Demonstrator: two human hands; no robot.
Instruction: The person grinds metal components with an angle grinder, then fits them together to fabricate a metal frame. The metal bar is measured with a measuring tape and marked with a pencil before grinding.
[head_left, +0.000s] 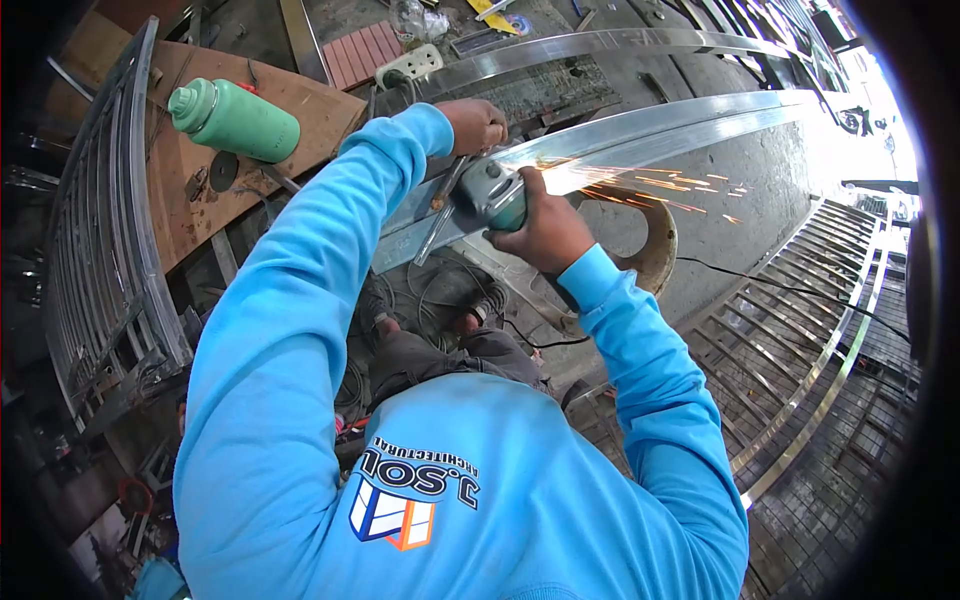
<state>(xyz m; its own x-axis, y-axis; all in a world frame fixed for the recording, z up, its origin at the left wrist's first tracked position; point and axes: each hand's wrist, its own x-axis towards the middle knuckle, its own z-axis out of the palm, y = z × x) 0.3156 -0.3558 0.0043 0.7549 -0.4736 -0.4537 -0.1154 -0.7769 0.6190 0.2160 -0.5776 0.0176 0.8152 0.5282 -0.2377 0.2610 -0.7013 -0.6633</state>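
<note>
My right hand (545,225) is wrapped round the body of a green and grey angle grinder (492,192). Orange sparks (650,185) fly from it to the right. Above and left of the grinder, my left hand (474,126) has its fingers curled closed at the upper end of a thin metal rod (438,218), which slants down to the left beside the grinder. The grinder's disc and its contact point are mostly hidden. Beneath both hands lies a long silvery metal beam (690,128), running up to the right.
A green bottle (245,120) and a dark disc (223,171) rest on a wooden board (170,235) at left. Behind is a white power strip (410,66). Metal grilles (790,315) stand on both sides. Cables (425,285) lie around my feet.
</note>
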